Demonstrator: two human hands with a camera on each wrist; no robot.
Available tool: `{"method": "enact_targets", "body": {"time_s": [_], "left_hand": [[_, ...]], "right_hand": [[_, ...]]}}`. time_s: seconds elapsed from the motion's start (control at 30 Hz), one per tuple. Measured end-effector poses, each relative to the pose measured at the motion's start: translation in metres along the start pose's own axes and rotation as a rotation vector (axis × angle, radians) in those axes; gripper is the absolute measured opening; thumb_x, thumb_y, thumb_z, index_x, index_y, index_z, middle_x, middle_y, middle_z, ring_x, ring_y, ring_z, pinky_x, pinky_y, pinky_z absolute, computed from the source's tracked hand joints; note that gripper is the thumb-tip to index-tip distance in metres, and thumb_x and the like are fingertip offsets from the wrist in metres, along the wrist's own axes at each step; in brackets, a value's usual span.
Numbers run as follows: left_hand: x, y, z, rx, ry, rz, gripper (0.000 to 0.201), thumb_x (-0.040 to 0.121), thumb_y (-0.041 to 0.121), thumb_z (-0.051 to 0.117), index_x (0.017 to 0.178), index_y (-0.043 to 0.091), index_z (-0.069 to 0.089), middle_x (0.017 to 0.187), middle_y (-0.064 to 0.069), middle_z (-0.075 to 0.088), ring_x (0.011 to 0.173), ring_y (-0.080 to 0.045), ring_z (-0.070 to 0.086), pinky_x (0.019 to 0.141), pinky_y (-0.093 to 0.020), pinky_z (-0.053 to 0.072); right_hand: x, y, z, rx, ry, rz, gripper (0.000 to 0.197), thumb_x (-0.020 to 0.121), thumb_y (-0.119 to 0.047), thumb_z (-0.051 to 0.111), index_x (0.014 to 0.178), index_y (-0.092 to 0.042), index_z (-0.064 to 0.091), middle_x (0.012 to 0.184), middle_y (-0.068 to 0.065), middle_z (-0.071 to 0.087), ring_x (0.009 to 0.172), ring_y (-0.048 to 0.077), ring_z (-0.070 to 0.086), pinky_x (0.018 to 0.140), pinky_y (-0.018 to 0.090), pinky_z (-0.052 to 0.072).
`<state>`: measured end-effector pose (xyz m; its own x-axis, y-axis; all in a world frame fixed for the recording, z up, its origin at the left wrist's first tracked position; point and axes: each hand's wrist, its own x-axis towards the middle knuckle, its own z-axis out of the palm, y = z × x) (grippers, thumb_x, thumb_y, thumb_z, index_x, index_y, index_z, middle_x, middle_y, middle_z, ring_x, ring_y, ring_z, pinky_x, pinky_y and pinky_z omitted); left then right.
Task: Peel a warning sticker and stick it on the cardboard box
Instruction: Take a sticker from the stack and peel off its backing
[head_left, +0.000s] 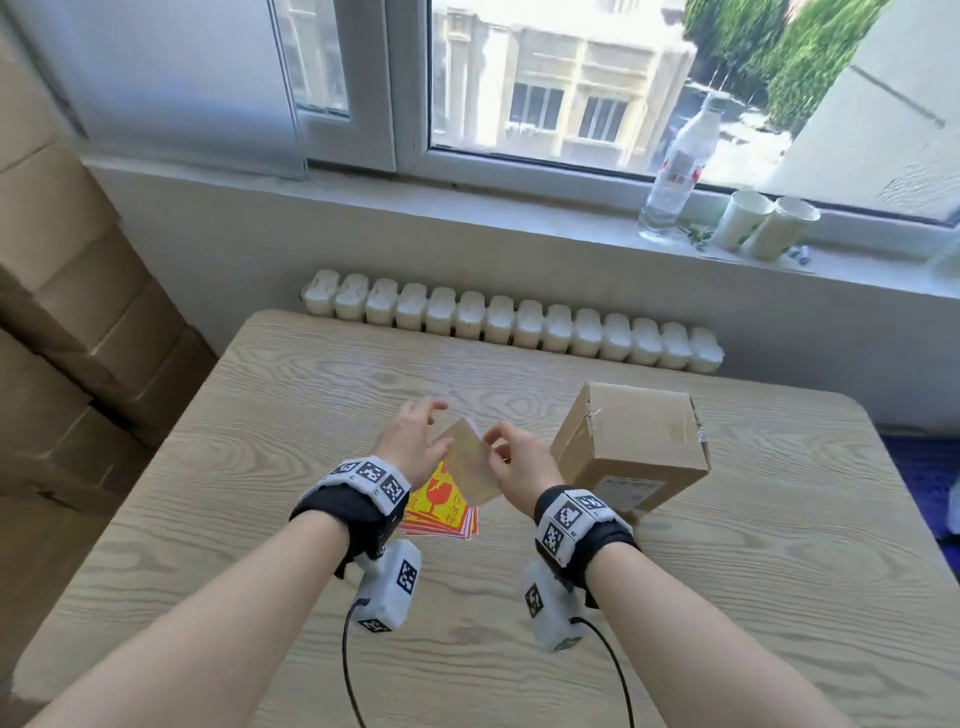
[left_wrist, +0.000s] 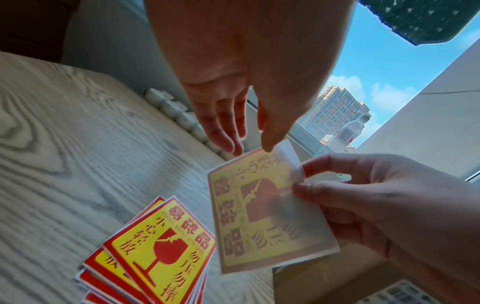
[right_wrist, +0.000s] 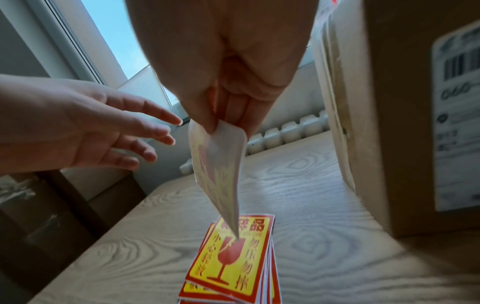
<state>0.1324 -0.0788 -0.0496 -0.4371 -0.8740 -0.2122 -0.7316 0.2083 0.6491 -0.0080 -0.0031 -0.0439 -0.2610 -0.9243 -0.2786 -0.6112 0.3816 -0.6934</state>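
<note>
Your right hand (head_left: 511, 457) pinches one warning sticker (head_left: 470, 470) by its upper edge between thumb and fingertips, holding it in the air above the table (head_left: 260, 415) with its back toward you; in the left wrist view the red and yellow print shows through the pale backing, and a white corner stands peeled away at the top near your right thumb. Your left hand (head_left: 410, 441) is just beside the sticker on its left, fingers spread and relaxed, gripping nothing; in the left wrist view its thumb tip reaches the sticker's upper corner, though you cannot tell whether it actually touches. Below both hands lies the stack of stickers (head_left: 441, 514), fanned slightly on the table, printed face up with a broken glass symbol. Your cardboard box (head_left: 631, 452) stands on the table just to the right of your right hand, apart from the held sticker, with a white printed label (right_wrist: 457, 119) on its near side.
</note>
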Motion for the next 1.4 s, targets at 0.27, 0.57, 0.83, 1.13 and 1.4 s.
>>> {"method": "enact_targets", "body": {"time_s": [0.27, 0.57, 0.83, 1.13, 1.4], "left_hand": [[-0.003, 0.049, -0.003, -0.049, 0.008, -0.023, 0.043, 0.093, 0.043, 0.047, 0.06, 0.017, 0.056, 0.056, 0.004, 0.05, 0.056, -0.017, 0.049, 0.061, -0.029, 0.036], [0.004, 0.074, -0.001, -0.28, 0.033, -0.09, 0.047, 0.093, 0.039, 0.048, 0.053, 0.015, 0.06, 0.05, -0.002, 0.055, 0.045, -0.017, 0.049, 0.053, -0.028, 0.041], [0.014, 0.087, -0.004, -0.273, 0.047, -0.129, 0.025, 0.088, 0.013, 0.052, 0.064, 0.01, 0.058, 0.062, -0.006, 0.061, 0.047, -0.014, 0.049, 0.045, -0.022, 0.039], [0.012, 0.093, -0.007, -0.289, -0.046, -0.012, 0.018, 0.095, 0.017, 0.05, 0.088, 0.004, 0.06, 0.066, -0.001, 0.06, 0.048, -0.014, 0.049, 0.033, -0.007, 0.035], [0.01, 0.092, -0.01, -0.292, -0.052, -0.004, 0.015, 0.092, 0.014, 0.056, 0.09, 0.003, 0.066, 0.063, -0.002, 0.057, 0.039, -0.004, 0.049, 0.032, -0.006, 0.033]], "right_hand": [[-0.009, 0.003, -0.04, -0.003, 0.031, -0.097, 0.011, 0.087, -0.014, 0.057, 0.097, -0.012, 0.061, 0.1, 0.012, 0.072, 0.091, 0.025, 0.068, 0.078, 0.041, 0.058], [-0.007, 0.005, -0.056, 0.012, 0.045, -0.197, 0.024, 0.089, -0.013, 0.055, 0.109, -0.016, 0.067, 0.108, 0.011, 0.072, 0.099, 0.024, 0.067, 0.087, 0.042, 0.055], [0.0, 0.003, -0.056, 0.113, -0.001, -0.175, 0.035, 0.09, -0.02, 0.053, 0.124, -0.029, 0.059, 0.11, 0.01, 0.07, 0.104, 0.022, 0.064, 0.09, 0.04, 0.053], [0.016, 0.002, -0.057, 0.583, -0.054, -0.047, 0.017, 0.093, -0.016, 0.053, 0.104, -0.007, 0.062, 0.095, 0.015, 0.066, 0.09, 0.031, 0.065, 0.085, 0.045, 0.056], [0.021, 0.005, -0.054, 0.695, -0.036, -0.014, 0.011, 0.093, -0.009, 0.052, 0.082, -0.011, 0.053, 0.095, 0.022, 0.064, 0.07, 0.023, 0.066, 0.068, 0.034, 0.058]]}}
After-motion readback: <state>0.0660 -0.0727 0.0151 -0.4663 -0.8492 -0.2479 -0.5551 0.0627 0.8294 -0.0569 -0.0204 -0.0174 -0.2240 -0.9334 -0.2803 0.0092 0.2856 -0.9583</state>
